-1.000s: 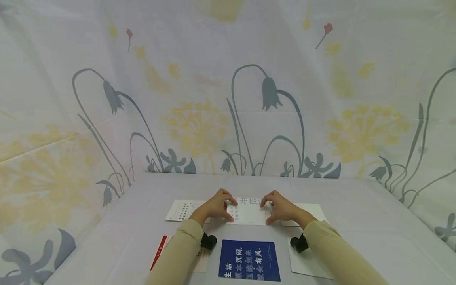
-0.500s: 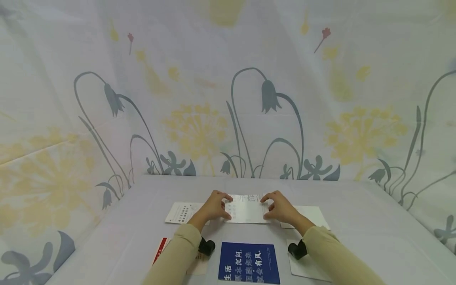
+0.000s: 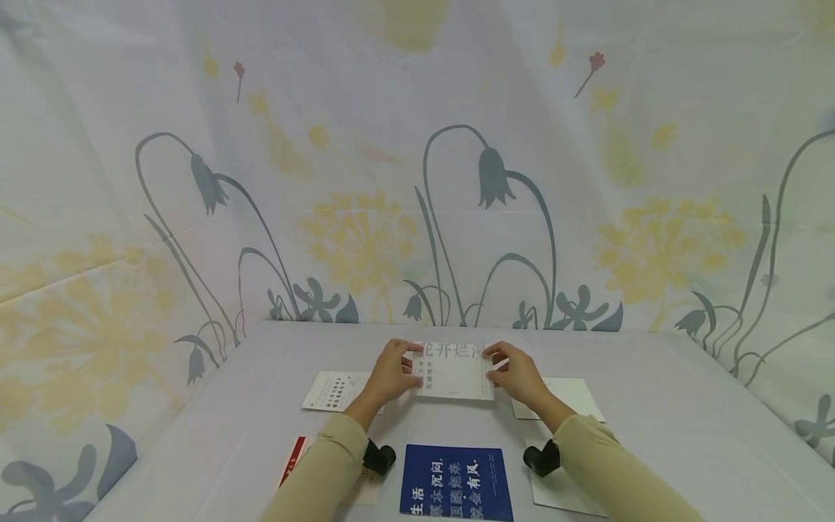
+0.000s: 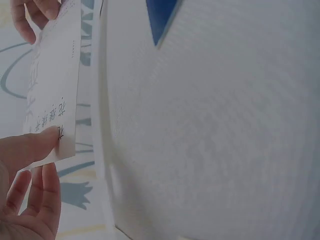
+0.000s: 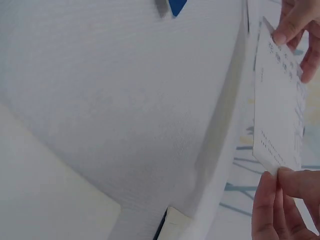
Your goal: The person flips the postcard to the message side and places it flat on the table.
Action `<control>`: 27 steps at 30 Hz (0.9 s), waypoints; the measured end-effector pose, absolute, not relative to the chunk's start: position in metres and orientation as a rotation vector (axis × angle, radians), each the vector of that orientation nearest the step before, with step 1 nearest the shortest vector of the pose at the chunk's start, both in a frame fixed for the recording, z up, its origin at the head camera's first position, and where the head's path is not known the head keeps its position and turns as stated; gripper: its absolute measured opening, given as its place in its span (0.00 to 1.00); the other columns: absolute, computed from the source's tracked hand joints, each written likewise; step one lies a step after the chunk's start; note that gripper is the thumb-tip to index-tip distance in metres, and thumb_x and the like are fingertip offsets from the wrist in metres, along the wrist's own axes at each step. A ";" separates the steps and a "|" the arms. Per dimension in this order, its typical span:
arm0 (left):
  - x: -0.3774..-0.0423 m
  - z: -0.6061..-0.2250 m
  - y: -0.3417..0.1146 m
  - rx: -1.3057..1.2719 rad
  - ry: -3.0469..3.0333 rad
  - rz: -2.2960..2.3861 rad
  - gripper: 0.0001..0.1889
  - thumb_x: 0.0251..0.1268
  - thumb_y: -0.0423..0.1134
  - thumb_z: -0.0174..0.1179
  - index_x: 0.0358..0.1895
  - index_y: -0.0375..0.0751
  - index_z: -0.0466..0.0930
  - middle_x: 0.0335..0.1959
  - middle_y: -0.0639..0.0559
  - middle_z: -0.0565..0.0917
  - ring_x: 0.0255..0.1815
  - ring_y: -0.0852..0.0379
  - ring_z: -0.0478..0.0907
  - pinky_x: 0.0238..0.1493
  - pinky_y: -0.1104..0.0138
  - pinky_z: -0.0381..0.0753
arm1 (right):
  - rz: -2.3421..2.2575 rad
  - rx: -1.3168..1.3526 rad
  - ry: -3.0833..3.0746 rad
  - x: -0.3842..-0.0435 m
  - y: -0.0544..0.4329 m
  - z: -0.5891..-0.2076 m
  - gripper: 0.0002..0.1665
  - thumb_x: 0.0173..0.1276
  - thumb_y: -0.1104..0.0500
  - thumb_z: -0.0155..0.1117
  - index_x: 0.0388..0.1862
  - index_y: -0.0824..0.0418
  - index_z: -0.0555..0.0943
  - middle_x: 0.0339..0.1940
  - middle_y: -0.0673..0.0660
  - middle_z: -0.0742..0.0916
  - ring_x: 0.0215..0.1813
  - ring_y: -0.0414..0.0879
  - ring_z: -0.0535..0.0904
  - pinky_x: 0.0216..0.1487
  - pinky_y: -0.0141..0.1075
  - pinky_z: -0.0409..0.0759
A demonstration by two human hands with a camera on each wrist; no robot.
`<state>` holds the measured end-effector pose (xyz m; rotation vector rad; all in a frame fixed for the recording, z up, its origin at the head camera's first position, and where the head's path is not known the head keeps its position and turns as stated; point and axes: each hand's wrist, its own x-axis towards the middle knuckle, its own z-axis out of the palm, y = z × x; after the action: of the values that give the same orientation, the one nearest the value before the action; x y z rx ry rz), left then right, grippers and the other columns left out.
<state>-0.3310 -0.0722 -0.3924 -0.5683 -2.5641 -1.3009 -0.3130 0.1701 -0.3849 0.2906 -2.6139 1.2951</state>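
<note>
A white card (image 3: 454, 377) with grey Chinese characters is held up between both hands, tilted so its printed face shows in the head view. My left hand (image 3: 390, 375) pinches its left edge, thumb on the printed face and fingers behind, as the left wrist view shows on the card (image 4: 56, 85). At the opposite edge my right hand (image 3: 518, 373) pinches it between thumb and fingers. In the right wrist view the card (image 5: 277, 107) stands off the white tabletop, its lower corner between the right thumb and fingertips.
On the white table (image 3: 261, 406) a blue booklet (image 3: 457, 482) with white characters lies nearest the middle. A printed white card (image 3: 329, 390) and a red-edged one (image 3: 293, 458) lie left. Plain white cards (image 3: 574, 397) lie right, partly under the sleeves. A floral curtain (image 3: 417, 181) hangs behind.
Both hands have raised the white card off the table and tipped it up, so its printed face shows more fully. The blue booklet and the other cards stay in place.
</note>
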 end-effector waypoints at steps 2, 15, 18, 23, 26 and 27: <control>-0.331 -0.393 -0.072 -0.560 -2.526 -1.317 0.28 0.41 0.21 0.70 0.52 0.33 0.76 0.52 0.40 0.70 0.41 0.46 0.76 0.38 0.67 0.80 | 1.339 0.288 -2.584 -0.314 0.171 -0.385 0.23 0.54 0.74 0.64 0.51 0.68 0.74 0.39 0.61 0.79 0.34 0.48 0.77 0.31 0.35 0.82; -0.330 -0.393 -0.070 -0.313 -2.355 -1.567 0.22 0.57 0.26 0.62 0.56 0.36 0.68 0.42 0.44 0.80 0.42 0.48 0.79 0.40 0.61 0.80 | 1.435 0.256 -2.466 -0.315 0.176 -0.382 0.14 0.58 0.70 0.65 0.43 0.72 0.76 0.30 0.57 0.83 0.33 0.50 0.81 0.35 0.37 0.82; -0.331 -0.395 -0.072 -0.312 -2.352 -1.558 0.16 0.58 0.29 0.62 0.50 0.32 0.74 0.38 0.45 0.81 0.39 0.49 0.79 0.40 0.63 0.80 | 1.442 0.244 -2.462 -0.315 0.177 -0.382 0.10 0.59 0.69 0.65 0.38 0.71 0.77 0.31 0.57 0.83 0.33 0.49 0.82 0.36 0.38 0.82; -0.333 -0.396 -0.074 -0.335 -2.324 -1.635 0.10 0.60 0.31 0.62 0.41 0.27 0.78 0.34 0.44 0.81 0.35 0.52 0.81 0.36 0.69 0.81 | 1.437 0.227 -2.466 -0.314 0.180 -0.381 0.07 0.60 0.66 0.65 0.35 0.69 0.79 0.31 0.58 0.83 0.32 0.48 0.81 0.37 0.41 0.82; -0.332 -0.394 -0.075 -0.336 -2.311 -1.676 0.10 0.60 0.33 0.62 0.40 0.28 0.79 0.34 0.44 0.81 0.34 0.52 0.81 0.35 0.70 0.81 | 1.437 0.212 -2.479 -0.313 0.181 -0.380 0.08 0.62 0.63 0.64 0.36 0.68 0.80 0.29 0.56 0.83 0.31 0.48 0.80 0.35 0.39 0.82; -0.332 -0.394 -0.075 -0.333 -2.307 -1.689 0.10 0.60 0.33 0.62 0.40 0.28 0.79 0.34 0.44 0.81 0.34 0.52 0.81 0.35 0.69 0.82 | 1.445 0.205 -2.482 -0.313 0.181 -0.380 0.08 0.62 0.63 0.64 0.36 0.68 0.81 0.28 0.56 0.83 0.30 0.48 0.80 0.33 0.38 0.82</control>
<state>-0.3316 -0.0747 -0.3940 -0.3334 -2.3074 -1.6890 -0.3131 0.1809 -0.3801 0.2053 -2.4822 1.4454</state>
